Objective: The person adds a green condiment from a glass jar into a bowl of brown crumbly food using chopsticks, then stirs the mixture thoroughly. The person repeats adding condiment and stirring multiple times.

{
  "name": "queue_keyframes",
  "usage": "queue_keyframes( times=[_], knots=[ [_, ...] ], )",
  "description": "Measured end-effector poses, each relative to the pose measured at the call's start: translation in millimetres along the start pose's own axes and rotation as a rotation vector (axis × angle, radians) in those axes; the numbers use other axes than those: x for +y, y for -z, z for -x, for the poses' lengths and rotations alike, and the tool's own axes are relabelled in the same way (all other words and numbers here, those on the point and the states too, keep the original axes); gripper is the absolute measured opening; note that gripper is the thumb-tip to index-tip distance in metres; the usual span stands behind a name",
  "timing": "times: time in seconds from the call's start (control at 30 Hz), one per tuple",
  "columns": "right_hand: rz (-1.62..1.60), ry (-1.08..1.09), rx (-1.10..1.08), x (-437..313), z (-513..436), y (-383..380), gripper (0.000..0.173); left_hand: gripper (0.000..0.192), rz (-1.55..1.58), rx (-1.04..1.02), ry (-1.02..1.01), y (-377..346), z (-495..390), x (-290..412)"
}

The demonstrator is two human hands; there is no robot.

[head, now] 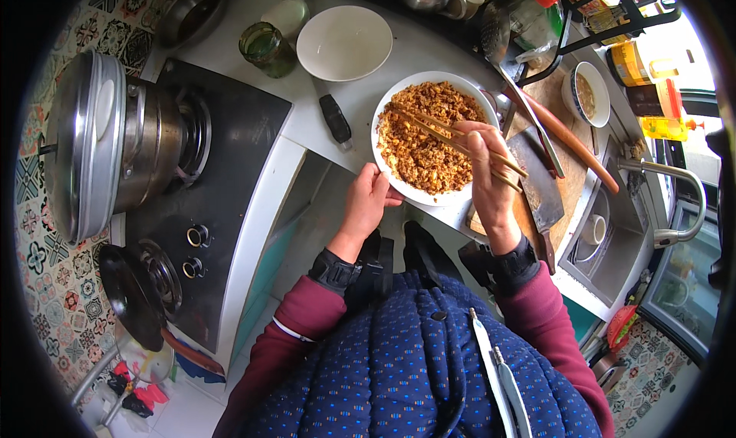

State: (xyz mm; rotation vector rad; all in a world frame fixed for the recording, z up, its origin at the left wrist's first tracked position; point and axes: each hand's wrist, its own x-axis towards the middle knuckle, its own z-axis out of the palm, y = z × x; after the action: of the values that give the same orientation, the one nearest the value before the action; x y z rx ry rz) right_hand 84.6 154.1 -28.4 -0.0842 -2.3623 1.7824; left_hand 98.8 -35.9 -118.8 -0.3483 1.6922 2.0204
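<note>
A white bowl [493,105] full of a crumbly, reddish-brown food mixture [434,144] stands at the counter's front edge. My left hand [370,195] grips its rim at the lower left, the thumb on top and the fingers underneath. In my right hand [489,167] is a pair of wooden chopsticks [437,128], their tips down in the mixture on the bowl's left side. Behind it to the left is a second white bowl [345,44] with nothing in it. A tool with a black handle [335,118] lies on the counter left of the filled bowl.
To the left, a black gas hob [230,127] carries a large lidded steel pot [146,142] and a wok [129,297]. A glass jar [267,49] stands behind. Right are a cleaver [535,179] on a wooden cutting board [566,130], a rolling pin [566,130], and a sink [609,248].
</note>
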Motion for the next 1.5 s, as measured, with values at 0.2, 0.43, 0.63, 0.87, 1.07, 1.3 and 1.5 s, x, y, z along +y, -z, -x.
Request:
queue_keyframes(
  times=[0.2, 0.43, 0.63, 0.87, 1.07, 1.3, 1.5],
  knots=[
    [-0.115, 0.143, 0.085, 6, -8, -1, 0.015, 0.018, -0.002, -0.007, 0.01, 0, 1, 2],
    [0.037, 0.045, 0.102, 16, -9, 15, 0.015, 0.018, -0.03, -0.02, 0.0, 0, 2, 5],
    [-0.089, 0.079, 0.193, 30, -23, 27, 0.015, 0.018, -0.003, -0.009, 0.027, -1, 0, 3],
    [0.326, 0.257, -0.171, -22, 9, 52, 0.005, 0.019, -0.037, -0.025, -0.002, 1, 0, 2],
    [0.418, 0.368, -0.428, -9, 15, 56, 0.012, 0.021, -0.022, -0.003, -0.005, 0, 0, 0],
    [0.347, 0.339, -0.472, -43, 37, 95, 0.014, 0.024, -0.051, -0.004, -0.011, 1, 2, 1],
    [0.376, 0.36, -0.428, 14, 28, 73, 0.02, 0.022, -0.04, 0.023, 0.018, -2, 3, 4]
  ],
)
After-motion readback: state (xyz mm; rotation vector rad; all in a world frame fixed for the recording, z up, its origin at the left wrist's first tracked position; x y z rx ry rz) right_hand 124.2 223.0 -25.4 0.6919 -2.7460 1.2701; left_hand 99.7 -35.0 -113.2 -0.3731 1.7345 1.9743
